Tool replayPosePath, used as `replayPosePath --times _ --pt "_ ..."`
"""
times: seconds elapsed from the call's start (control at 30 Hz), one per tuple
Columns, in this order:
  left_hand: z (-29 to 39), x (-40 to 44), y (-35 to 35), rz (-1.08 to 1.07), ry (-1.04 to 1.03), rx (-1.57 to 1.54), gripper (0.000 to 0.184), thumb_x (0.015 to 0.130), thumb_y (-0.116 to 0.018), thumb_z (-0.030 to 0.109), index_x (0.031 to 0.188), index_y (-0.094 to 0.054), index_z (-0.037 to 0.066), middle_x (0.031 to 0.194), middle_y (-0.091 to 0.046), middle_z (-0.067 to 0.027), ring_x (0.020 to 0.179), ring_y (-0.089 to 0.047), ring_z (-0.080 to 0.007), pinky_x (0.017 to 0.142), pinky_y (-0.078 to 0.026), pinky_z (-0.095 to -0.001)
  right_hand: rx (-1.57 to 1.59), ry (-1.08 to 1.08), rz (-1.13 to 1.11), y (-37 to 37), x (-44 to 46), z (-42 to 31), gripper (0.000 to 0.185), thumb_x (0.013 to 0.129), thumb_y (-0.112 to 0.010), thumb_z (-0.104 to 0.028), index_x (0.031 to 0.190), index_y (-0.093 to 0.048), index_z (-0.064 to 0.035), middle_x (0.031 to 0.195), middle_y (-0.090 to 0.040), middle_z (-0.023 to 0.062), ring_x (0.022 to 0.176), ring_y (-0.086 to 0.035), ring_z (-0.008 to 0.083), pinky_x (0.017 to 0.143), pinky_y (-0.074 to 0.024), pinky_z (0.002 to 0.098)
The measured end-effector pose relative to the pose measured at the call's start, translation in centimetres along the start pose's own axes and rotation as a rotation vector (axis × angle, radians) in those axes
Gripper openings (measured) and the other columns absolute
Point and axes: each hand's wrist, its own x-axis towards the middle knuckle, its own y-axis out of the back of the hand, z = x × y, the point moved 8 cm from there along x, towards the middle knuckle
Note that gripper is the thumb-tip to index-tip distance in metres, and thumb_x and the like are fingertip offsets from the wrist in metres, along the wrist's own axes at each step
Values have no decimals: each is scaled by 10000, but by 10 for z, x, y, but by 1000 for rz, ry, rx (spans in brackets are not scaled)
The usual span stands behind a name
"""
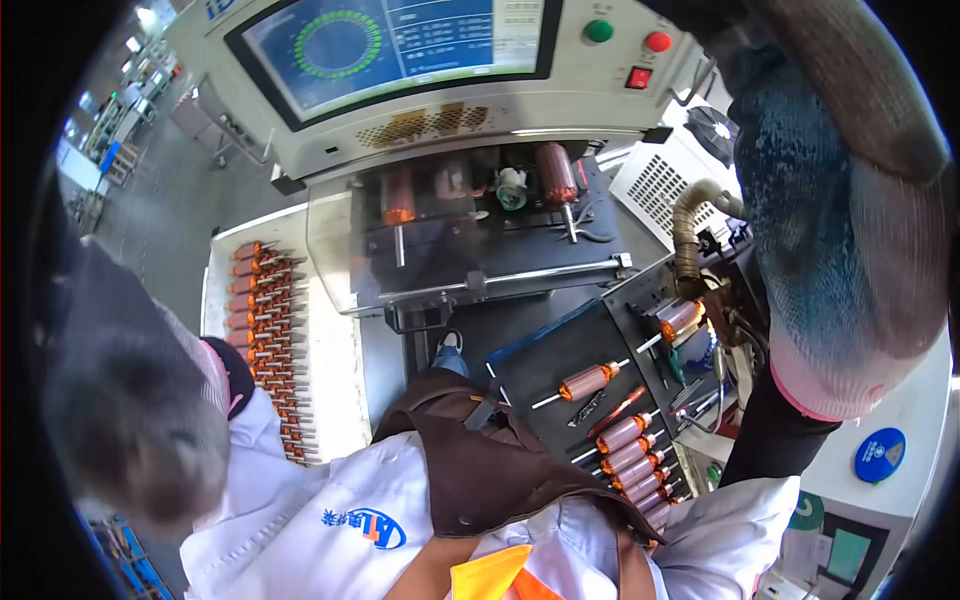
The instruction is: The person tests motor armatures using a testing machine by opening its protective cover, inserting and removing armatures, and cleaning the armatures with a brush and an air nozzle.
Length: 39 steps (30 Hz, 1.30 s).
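Both my hands are raised close to the camera in worn knit gloves. At the left edge, my left hand (150,430) is a dark, blurred shape, and its fingers cannot be made out. On the right, my right hand (825,210) wears a glove stained blue and grey with a pink cuff; its fingers run up out of the frame. Nothing held shows in either hand. Below my right hand, a motor armature (588,382) with copper windings lies on the dark work surface (530,350), beside a red-handled tool (615,410).
Ahead stands a testing machine with a lit screen (400,50), a green button (599,31) and a clear cover (340,240). An armature (556,175) sits inside. Many armatures (265,310) fill a white tray (335,400) at left; several more (630,455) lie at lower right.
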Motion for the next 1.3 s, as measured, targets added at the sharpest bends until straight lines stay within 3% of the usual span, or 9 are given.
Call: replayPosePath --times 0.47,0.9,1.3 --pt "-2 21 47 -89 33 158 373 969 -444 169 1277 -419 -40 1242 -550 -210 1136 -562 -290 1029 -421 -418 277 59 147 -22 -15 7 241 889 -566 -92 1116 -606 -22 1007 -639 80 866 -583 148 753 -478 260" --pt "-53 -27 43 -2 180 92 416 976 -429 225 1313 -395 -17 1271 -532 -189 1156 -542 -276 1035 -411 -407 245 165 271 8 -9 11 236 894 -561 -109 1110 -612 -30 1018 -638 83 883 -589 157 766 -481 265" --pt "-57 -141 64 -17 575 106 457 982 -415 276 1347 -374 4 1298 -515 -169 1174 -524 -264 1039 -401 -396 154 21 275 38 -39 20 232 899 -555 -125 1105 -617 -37 1028 -637 86 899 -594 165 778 -484 270"
